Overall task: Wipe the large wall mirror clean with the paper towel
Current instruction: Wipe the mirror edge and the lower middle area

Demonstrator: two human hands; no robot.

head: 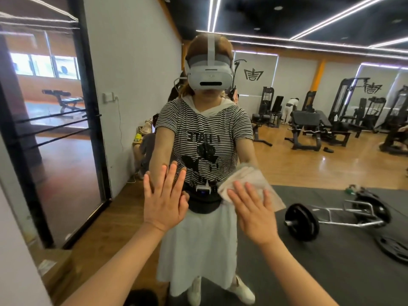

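Note:
The large wall mirror (pixel 309 162) fills nearly the whole head view and reflects me and a gym hall behind me. My left hand (pixel 164 196) lies flat on the glass at lower centre, fingers straight and spread. My right hand (pixel 254 214) presses a crumpled white paper towel (pixel 242 184) flat against the glass with straight fingers. The towel sticks out above and to the right of the fingertips. Both forearms reach up from the bottom edge of the view.
The mirror's black frame edge (pixel 88 120) runs down the left side, with a grey wall strip at the far left. Reflected in the glass are a barbell (pixel 331 215) on a dark mat, weight machines (pixel 331 120) and other people far back.

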